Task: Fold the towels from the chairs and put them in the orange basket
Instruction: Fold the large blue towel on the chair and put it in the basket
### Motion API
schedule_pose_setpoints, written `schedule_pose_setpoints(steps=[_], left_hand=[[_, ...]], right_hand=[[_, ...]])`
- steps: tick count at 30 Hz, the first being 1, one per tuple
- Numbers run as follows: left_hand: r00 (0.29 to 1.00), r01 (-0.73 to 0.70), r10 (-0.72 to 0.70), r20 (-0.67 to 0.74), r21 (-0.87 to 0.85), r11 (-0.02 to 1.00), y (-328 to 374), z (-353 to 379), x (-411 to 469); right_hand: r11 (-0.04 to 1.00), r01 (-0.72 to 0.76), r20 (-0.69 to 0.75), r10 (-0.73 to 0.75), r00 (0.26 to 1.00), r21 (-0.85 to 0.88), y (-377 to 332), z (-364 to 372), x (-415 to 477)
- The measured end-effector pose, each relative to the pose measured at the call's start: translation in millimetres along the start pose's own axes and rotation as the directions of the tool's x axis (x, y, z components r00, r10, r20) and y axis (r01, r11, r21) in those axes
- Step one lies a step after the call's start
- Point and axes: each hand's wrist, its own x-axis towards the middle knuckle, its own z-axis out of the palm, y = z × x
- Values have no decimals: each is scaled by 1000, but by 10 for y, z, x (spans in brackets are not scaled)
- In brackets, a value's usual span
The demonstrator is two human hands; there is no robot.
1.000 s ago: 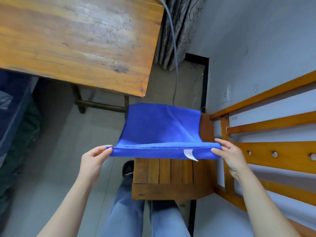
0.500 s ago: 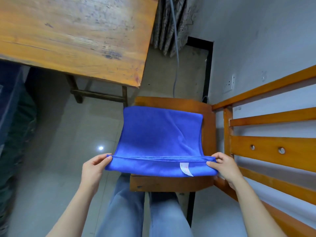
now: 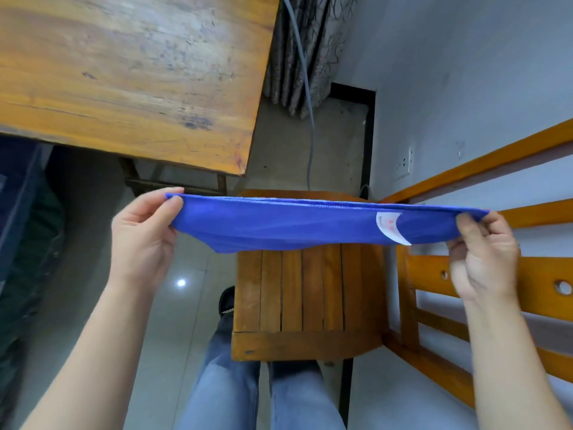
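Observation:
A blue towel (image 3: 279, 223) with a white label near its right end hangs stretched flat in the air above a wooden chair (image 3: 304, 293). My left hand (image 3: 145, 240) pinches the towel's left corners between thumb and fingers. My right hand (image 3: 483, 256) pinches its right corners. The towel is doubled over, its edges lined up along the top, and it no longer touches the chair seat. No orange basket is in view.
A worn wooden table (image 3: 130, 76) stands at the upper left. An orange wooden frame (image 3: 533, 274) runs along the grey wall on the right. A curtain (image 3: 307, 48) and a grey cable (image 3: 310, 119) hang at the back. My legs in jeans (image 3: 263, 395) stand before the chair.
Both hands have lifted the folded towel off the chair seat and pulled it taut, higher and wider than before. The seat slats now show beneath it.

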Motion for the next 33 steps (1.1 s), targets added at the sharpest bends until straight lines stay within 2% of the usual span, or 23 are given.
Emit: schedule_pose_setpoints(steps=[4,7,9,12,16,18,20,22,25,33], left_hand=[[984,-136,136,113,-8,991,338,75,74],[980,-137,135,144,6,991,414,39,-31],[993,-77,74,88,33,996,322,-39,-131],[991,130,-130,-2,97,987,52,-220,-267],[908,419,-410,-88,205,885,-428,-553,-440],[864,503,-482,-143,219,836,-661,-667,-512],[829,558,-521,-203,233,797,-891,-731,-541],[804,592,-543,-244,240,769,-1108,-756,-523],[783,619,-557,-278,261,740,-1363,-713,-434],[812,570,-468,-348,307,762,-1812,-607,-38]], right_hand=[[988,137,60,-141,988,70,-311,30,180],[990,107,152,-120,981,93,-432,-51,128],[1000,2,209,-8,978,28,-382,-121,44],[967,-229,182,246,952,-110,-93,-257,-73],[826,-512,150,551,821,-236,398,-467,-273],[725,-632,92,674,733,-273,673,-534,-362],[648,-704,-1,736,677,-290,967,-533,-407],[586,-711,-117,734,669,-389,1271,-542,-407],[553,-678,-235,665,709,-485,1575,-519,-379],[635,-569,-306,483,820,-523,2036,-408,-109]])
